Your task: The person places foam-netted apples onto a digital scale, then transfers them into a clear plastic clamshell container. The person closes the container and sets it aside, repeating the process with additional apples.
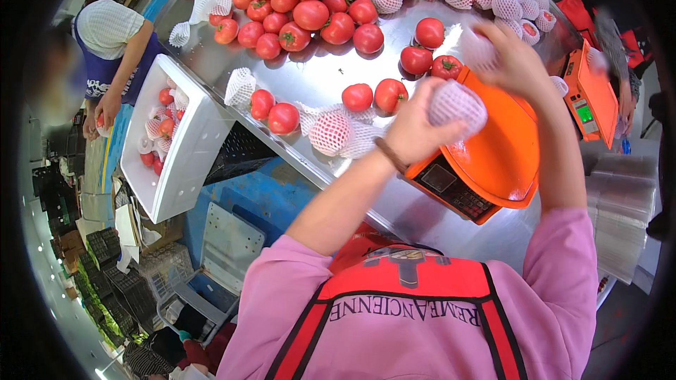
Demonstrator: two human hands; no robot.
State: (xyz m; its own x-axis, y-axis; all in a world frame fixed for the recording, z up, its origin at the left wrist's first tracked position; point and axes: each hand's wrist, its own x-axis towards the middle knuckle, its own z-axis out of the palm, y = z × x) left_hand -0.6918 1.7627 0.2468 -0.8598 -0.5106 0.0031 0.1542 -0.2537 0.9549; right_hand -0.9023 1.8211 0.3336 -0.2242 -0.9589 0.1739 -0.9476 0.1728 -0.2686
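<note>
Over the near-left rim of an orange weighing scale (517, 134), my left hand (417, 127) is closed round a tomato in a white foam net (461, 109). Farther up, my right hand (517, 63) grips another foam-netted tomato (479, 49), blurred by motion; its net hides most of the fruit. Just beyond the scale sit bare tomatoes (416, 60) in a small group. Left of my left hand are two more bare red tomatoes (389, 95) on the metal table (317, 81). A netted tomato (331, 134) lies near the table's front edge with loose foam nets (360, 139).
A big heap of bare tomatoes (310, 14) covers the far table, with netted ones (507, 3) at its right. A white foam box (204, 162) of tomatoes stands left, near another person (116, 49). At right is a second orange scale (588, 95). A chair (229, 239) is below left.
</note>
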